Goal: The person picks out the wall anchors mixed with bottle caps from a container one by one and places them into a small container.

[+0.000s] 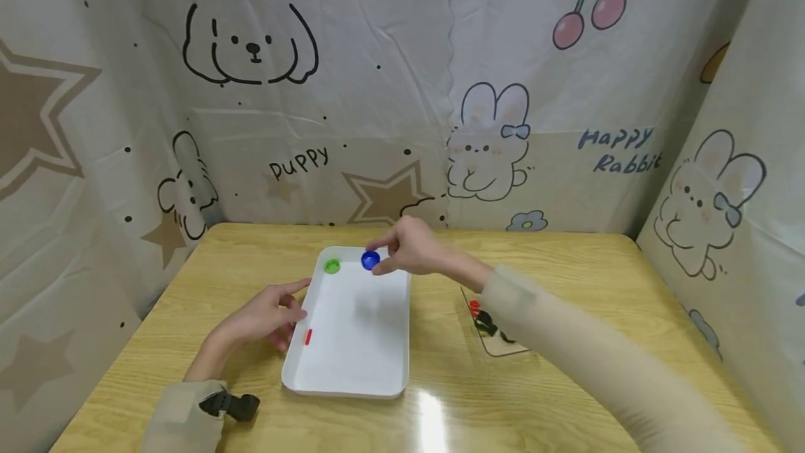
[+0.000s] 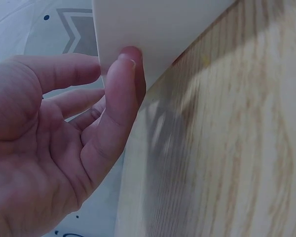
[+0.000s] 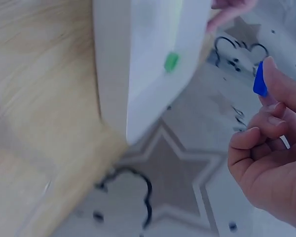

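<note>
My right hand pinches a small blue round cap between thumb and finger, over the far end of a white tray. Seen edge-on in the right wrist view, the blue cap sits at the fingertips above the tray. A green round piece lies in the tray's far left corner. Near the left wall, inside, is a narrow red piece. My left hand is at the tray's left side, its fingertips against the outer wall of the tray, and grips nothing.
To the right of the tray, partly behind the right sleeve, lies a clear container with red and black items. A wooden table carries everything. Printed curtains stand behind and on both sides.
</note>
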`<action>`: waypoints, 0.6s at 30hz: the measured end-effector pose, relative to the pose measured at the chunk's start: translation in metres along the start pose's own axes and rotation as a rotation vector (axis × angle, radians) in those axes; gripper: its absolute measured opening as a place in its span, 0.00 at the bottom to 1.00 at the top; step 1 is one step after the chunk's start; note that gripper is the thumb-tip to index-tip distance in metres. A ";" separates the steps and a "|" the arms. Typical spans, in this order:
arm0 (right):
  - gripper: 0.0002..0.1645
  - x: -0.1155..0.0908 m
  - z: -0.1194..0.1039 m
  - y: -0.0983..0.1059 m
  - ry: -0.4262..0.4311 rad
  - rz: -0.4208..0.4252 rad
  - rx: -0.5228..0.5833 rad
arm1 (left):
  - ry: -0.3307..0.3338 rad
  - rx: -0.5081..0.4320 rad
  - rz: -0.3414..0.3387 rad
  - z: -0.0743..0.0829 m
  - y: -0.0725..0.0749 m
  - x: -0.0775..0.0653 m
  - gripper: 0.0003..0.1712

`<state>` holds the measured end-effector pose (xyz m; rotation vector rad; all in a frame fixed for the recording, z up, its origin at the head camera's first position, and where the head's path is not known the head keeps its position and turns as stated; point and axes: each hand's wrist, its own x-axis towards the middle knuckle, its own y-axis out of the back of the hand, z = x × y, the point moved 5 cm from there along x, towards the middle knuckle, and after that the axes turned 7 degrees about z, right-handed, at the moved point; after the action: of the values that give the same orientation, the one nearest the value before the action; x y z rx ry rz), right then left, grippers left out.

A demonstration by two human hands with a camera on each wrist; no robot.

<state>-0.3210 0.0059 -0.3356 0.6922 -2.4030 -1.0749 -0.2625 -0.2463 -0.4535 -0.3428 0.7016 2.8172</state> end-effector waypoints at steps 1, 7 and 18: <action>0.24 -0.009 0.002 0.009 -0.018 0.003 0.006 | -0.003 -0.003 -0.002 -0.001 0.000 0.000 0.38; 0.24 -0.067 0.033 0.054 -0.137 0.031 0.091 | -0.014 -0.009 -0.010 -0.001 0.001 -0.001 0.39; 0.24 -0.137 0.093 0.073 -0.276 0.081 0.037 | -0.012 0.006 0.001 0.000 -0.001 0.000 0.38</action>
<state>-0.2840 0.1815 -0.3593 0.4798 -2.6637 -1.1595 -0.2620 -0.2458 -0.4539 -0.3243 0.7072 2.8154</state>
